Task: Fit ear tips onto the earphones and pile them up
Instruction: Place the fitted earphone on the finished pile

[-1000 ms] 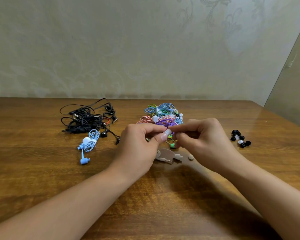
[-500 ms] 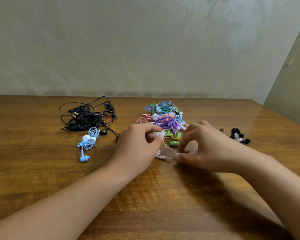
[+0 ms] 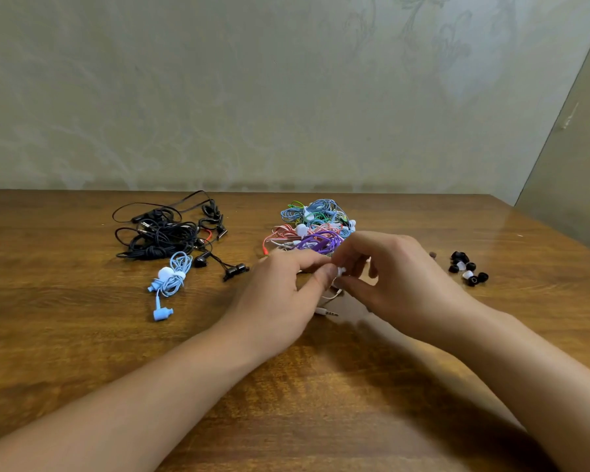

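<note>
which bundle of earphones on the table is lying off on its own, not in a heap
The light blue earphones, coiled alone on the table just in front of the black heap. The other coloured sets are piled together in the multicoloured heap beyond the hands.

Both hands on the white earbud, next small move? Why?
Probably press the tip home: the left hand and the right hand pinch the white earbud between their fingertips above the table, its cord and plug trailing below. Whether the tip is seated is too small to tell.
</note>
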